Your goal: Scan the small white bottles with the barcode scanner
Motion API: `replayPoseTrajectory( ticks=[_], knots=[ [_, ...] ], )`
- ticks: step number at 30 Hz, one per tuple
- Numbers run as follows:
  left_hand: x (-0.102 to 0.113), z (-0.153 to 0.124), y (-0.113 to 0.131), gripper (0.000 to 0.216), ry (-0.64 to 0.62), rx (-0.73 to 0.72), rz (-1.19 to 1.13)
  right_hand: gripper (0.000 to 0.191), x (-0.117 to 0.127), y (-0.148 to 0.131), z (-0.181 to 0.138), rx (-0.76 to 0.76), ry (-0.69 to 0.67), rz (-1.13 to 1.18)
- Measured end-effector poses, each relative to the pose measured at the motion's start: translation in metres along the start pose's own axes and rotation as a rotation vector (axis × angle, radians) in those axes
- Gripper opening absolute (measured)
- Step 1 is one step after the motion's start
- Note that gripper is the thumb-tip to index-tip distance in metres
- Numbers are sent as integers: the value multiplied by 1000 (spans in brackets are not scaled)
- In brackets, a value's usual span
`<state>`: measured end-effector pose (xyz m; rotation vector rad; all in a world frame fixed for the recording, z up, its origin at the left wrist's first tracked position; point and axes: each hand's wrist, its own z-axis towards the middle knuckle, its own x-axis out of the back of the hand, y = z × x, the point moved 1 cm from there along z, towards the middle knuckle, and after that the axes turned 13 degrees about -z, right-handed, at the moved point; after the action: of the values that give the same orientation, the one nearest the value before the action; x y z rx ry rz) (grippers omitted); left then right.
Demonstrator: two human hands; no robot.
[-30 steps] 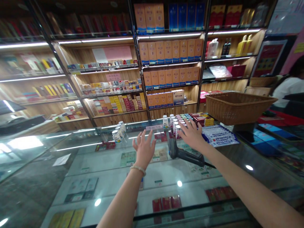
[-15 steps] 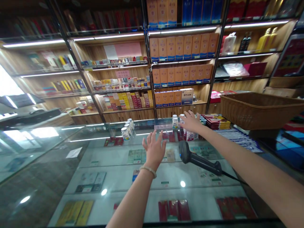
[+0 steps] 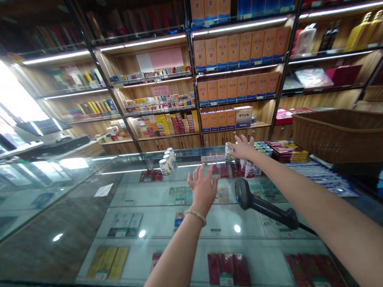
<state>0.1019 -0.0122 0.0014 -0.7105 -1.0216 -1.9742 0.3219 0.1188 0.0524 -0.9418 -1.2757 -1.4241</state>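
My right hand reaches over the far side of the glass counter, its fingers spread. It overlaps the edge of a small white can; whether it touches the can I cannot tell. Other cans, with pink or green on them, stand partly hidden behind my wrist. Nearer to me, my left hand, with a beaded bracelet, hovers above the glass with fingers apart and nothing in it. To its left stands a row of several white cans. A black barcode scanner lies under my right forearm.
The glass display counter holds several flat packs under its top. At right are stacked red-and-yellow packs, blue-and-white packets and a wicker basket. Stocked shelves stand behind; a paper slip lies at left.
The camera view has shifted, so the scene sits further right. My right hand has moved slightly left, closer to the white can. My left hand keeps about the same place and pose.
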Motion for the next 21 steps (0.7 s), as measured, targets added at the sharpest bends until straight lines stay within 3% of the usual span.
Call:
replayPoseTrajectory(
  ticks=[10,16,21],
  knots=[
    [0,1,2,46,-19,22,9,33,1,5,5,17,114,7],
    [0,2,3,47,-34,42,9,27,11,4,-3,41,141,25],
    [-1,2,3,50,-12,14,10,33,31,4,-24,23,237,96]
  ],
)
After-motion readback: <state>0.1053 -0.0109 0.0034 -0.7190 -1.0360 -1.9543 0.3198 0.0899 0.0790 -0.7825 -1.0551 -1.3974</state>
